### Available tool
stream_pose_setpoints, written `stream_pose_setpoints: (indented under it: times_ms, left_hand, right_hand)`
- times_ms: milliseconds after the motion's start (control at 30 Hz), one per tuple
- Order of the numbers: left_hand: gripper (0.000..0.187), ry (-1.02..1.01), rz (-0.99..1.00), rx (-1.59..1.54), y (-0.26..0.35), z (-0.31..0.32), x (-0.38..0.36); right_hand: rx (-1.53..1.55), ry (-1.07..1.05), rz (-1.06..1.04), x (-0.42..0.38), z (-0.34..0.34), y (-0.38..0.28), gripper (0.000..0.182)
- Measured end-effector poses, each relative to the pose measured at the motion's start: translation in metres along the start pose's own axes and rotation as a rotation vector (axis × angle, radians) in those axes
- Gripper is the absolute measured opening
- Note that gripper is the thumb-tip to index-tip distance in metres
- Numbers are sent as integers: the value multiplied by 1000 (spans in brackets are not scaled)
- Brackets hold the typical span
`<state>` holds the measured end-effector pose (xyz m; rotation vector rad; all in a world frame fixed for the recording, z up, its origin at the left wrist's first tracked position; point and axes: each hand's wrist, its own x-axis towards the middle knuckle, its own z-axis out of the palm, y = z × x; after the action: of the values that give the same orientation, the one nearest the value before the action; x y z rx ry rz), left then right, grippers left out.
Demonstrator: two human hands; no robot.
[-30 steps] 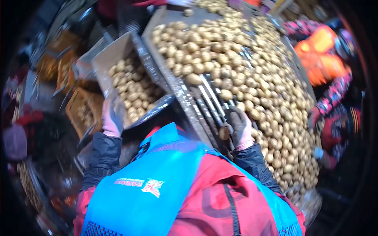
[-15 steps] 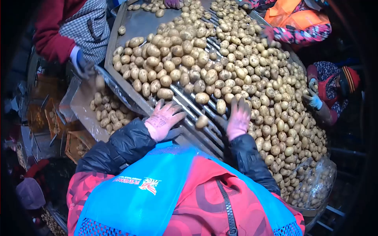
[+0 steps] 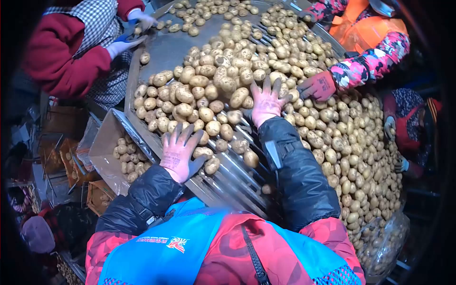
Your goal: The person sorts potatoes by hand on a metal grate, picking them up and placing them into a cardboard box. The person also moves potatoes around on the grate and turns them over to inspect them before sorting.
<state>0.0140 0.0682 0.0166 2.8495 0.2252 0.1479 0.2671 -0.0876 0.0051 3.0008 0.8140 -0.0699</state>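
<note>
A heap of potatoes (image 3: 190, 97) covers the sorting table in front of me. My left hand (image 3: 177, 154), in a pink glove with dark fingertips, lies with fingers spread at the heap's near-left edge, beside a few loose potatoes. My right hand (image 3: 267, 102), gloved alike, reaches farther in with fingers apart, its fingertips against potatoes in the middle. Between my forearms run metal bars (image 3: 237, 178) with dark gaps, and several potatoes rest on their upper part. One potato (image 3: 267, 189) sits low near my right sleeve.
A lined box (image 3: 111, 142) partly filled with potatoes stands left of the table's raised edge. A co-worker's gloved hand (image 3: 319, 86) is close to my right hand. Another co-worker (image 3: 61, 61) works at far left. A plastic bag (image 3: 387, 237) of potatoes lies at lower right.
My right hand has moved forward and left into the heap. My left hand has shifted left and slightly down. Potatoes have come onto the bars; a co-worker's hand has come in from the right.
</note>
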Motion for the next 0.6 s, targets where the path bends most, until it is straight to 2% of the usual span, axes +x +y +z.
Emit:
stream_pose_setpoints:
  times_ms: [67, 167, 200, 300, 333, 433, 500, 600]
  left_hand:
    - [71, 20, 10, -12, -2, -1, 1]
    - [68, -20, -4, -27, -4, -2, 1]
    - [66, -20, -4, -35, -5, -2, 0]
    - [64, -11, -6, -68, -6, -3, -1]
    - [64, 4, -10, -58, -8, 1, -2]
    - [64, 77, 10, -82, -14, 12, -5]
    - [64, 78, 13, -72, -15, 14, -5]
    - [65, 60, -6, -61, -16, 16, -5]
  right_hand:
    - [-10, -84, -63, 24, -17, -7, 91]
    - [-52, -28, -62, 62, -1, -8, 85]
    - [0, -100, -48, 61, -22, -10, 83]
    - [174, -155, -77, 63, -25, 6, 82]
    - [411, -58, -113, 45, -29, 18, 85]
    - [381, 236, -233, -31, -45, 64, 84]
    - [337, 298, -180, -106, -52, 99, 87]
    - [134, 296, 55, -232, -37, 146, 91]
